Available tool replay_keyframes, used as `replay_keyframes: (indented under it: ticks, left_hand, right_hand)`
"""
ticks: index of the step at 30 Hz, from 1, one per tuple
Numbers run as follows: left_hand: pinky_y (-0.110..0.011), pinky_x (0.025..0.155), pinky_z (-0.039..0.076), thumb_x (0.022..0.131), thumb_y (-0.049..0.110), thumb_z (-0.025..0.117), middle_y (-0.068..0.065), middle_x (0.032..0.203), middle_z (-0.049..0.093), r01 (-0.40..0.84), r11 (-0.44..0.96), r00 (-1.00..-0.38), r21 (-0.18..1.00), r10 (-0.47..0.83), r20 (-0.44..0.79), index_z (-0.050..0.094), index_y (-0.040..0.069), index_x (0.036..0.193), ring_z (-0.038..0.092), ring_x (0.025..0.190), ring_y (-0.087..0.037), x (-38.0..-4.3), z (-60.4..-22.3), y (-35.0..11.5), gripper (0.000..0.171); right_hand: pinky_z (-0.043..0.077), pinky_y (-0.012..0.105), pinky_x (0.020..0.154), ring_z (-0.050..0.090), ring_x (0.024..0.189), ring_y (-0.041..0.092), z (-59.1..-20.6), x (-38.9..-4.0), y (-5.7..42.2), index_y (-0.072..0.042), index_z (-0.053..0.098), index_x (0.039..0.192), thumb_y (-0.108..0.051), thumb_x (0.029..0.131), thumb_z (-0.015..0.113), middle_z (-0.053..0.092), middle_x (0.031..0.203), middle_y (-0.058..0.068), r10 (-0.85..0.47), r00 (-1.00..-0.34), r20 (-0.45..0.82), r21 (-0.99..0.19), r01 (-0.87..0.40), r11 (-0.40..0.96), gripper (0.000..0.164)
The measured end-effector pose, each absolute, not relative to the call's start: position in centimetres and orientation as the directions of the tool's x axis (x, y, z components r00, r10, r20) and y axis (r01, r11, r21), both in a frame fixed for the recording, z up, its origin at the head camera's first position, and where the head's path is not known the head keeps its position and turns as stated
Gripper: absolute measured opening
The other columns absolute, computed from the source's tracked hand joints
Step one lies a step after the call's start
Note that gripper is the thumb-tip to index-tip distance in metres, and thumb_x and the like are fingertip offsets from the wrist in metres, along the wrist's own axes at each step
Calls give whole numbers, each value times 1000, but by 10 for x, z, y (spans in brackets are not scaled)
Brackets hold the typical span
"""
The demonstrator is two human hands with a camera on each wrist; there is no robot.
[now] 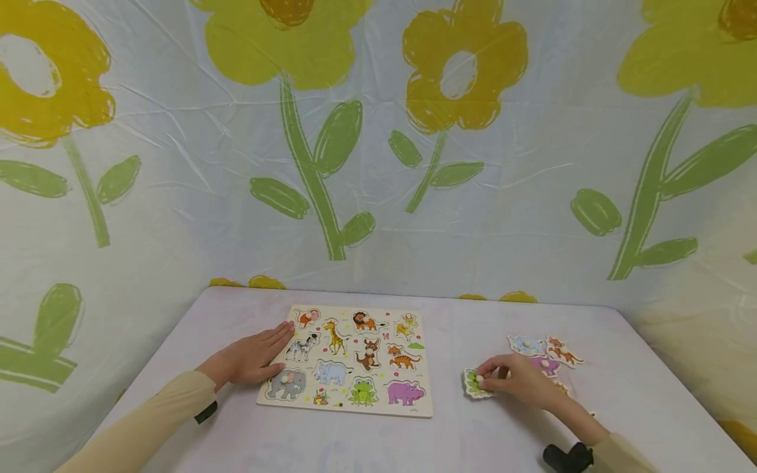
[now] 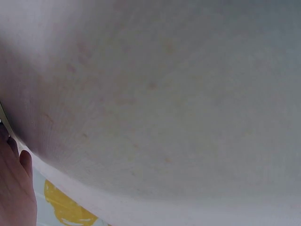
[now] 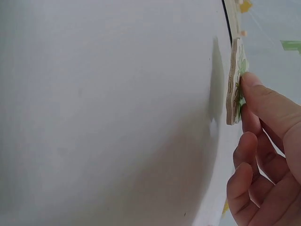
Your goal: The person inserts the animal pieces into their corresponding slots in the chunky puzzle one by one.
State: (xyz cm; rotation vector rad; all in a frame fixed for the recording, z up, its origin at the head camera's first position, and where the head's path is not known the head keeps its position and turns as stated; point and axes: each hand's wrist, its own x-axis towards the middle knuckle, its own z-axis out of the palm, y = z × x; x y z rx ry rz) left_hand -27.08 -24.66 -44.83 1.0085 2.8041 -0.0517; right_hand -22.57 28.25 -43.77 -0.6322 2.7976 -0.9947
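A wooden animal puzzle board (image 1: pixel 378 408) lies on the table, with a grey elephant piece (image 1: pixel 294 389) in its lower left corner. My left hand (image 1: pixel 257 357) rests flat at the board's left edge, fingers straight; only part of that hand (image 2: pixel 16 188) enters the left wrist view. To the right of the board, my right hand (image 1: pixel 520 381) pinches a green frog puzzle piece (image 1: pixel 471 383) by its knob between thumb and fingers. In the right wrist view the frog piece (image 3: pixel 233 89) is held edge-on above the table, its shadow beneath it.
Beyond my right hand lie several loose puzzle pieces: a light blue one (image 1: pixel 526 344), an orange-brown one (image 1: pixel 562 352) and a purple one (image 1: pixel 547 365). Others are partly hidden by the hand. A flower-printed cloth (image 1: pixel 378 164) hangs behind the table (image 1: pixel 236 433).
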Motion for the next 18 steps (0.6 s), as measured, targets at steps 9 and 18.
replay_keyframes:
  ticks: [9, 18]
  left_hand:
    - [-46, 116, 30, 101, 42, 37, -17, 159, 22, 648, 762, -751, 24, 643, -151, 24, -3, 150, 23, 147, -34, -270, -446, -247, 68]
    - [-47, 116, 30, 101, 42, 36, -18, 159, 21, 656, 754, -743, 34, 654, -141, 23, -3, 150, 23, 147, -35, -271, -449, -249, 68]
  right_hand:
    - [37, 16, 50, 46, 61, -3, -435, -230, 260, -12, 75, 92, -27, 82, 76, 63, 75, -9, -432, -900, 62, -610, -377, 697, 18]
    - [36, 16, 51, 45, 60, -2, -432, -235, 233, -10, 75, 90, -25, 80, 78, 64, 74, -8, -472, -878, 85, -638, -412, 651, 19]
